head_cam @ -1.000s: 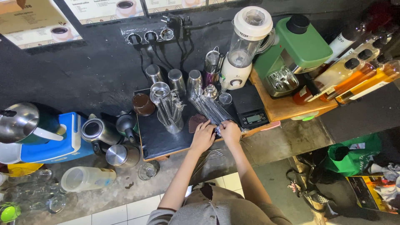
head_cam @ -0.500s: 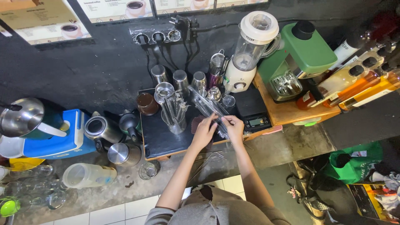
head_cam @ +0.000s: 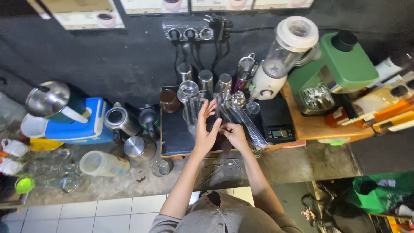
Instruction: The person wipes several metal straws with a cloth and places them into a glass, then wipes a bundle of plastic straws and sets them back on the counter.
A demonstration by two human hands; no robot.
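Head view showed both hands at the middle of the frame, over a dark tray [head_cam: 174, 138] on the table [head_cam: 297, 166]. The left hand [head_cam: 206, 131] was raised with its fingers [head_cam: 208, 110] spread and loosely curved beside a thin upright strip [head_cam: 217, 113], apparently pinching its lower part between thumb and forefinger, though the exact contact was hard to make out. The right hand [head_cam: 235, 134] sat just beside it, lower and to the right, fingers curled narrow around the near end of a bundle of clear straws [head_cam: 246, 123] that fanned toward the lower right, next to a black scale [head_cam: 276, 123]. Behind the hands, toward the top of the frame, stood a row of steel cups [head_cam: 206, 80] and a glass [head_cam: 189, 92], with a brown cup [head_cam: 169, 100] at the tray's upper left. A white blender [head_cam: 280, 56] and a green machine [head_cam: 336, 69] filled the upper right; a kettle [head_cam: 121, 120] and a blue box [head_cam: 82, 123] lay to the left. To handle this well, the left hand would probably need a firm, low pinch on the strip while the right kept the straws gathered tight, moving slowly so neither hand knocked the crowded cups just behind.
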